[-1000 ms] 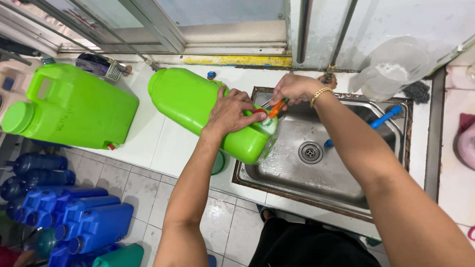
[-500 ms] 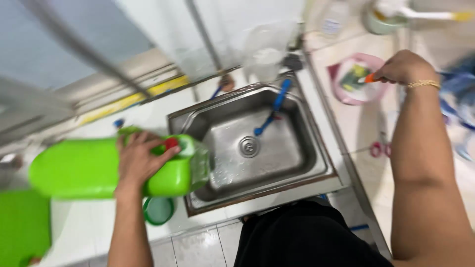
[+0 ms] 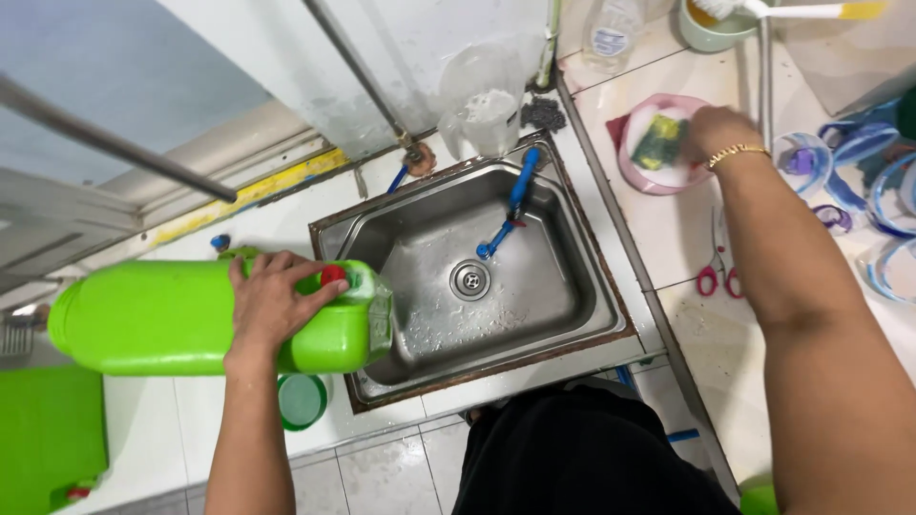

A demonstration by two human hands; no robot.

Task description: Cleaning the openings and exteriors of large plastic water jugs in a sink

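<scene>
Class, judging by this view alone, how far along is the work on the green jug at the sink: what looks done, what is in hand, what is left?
Done: the jug lies on its side, mouth over the sink, and a green cap sits off it on the counter. In hand: the left hand steadies the jug; the right hand reaches the sponge in the pink dish. Left: the sponge has not touched the jug.
</scene>
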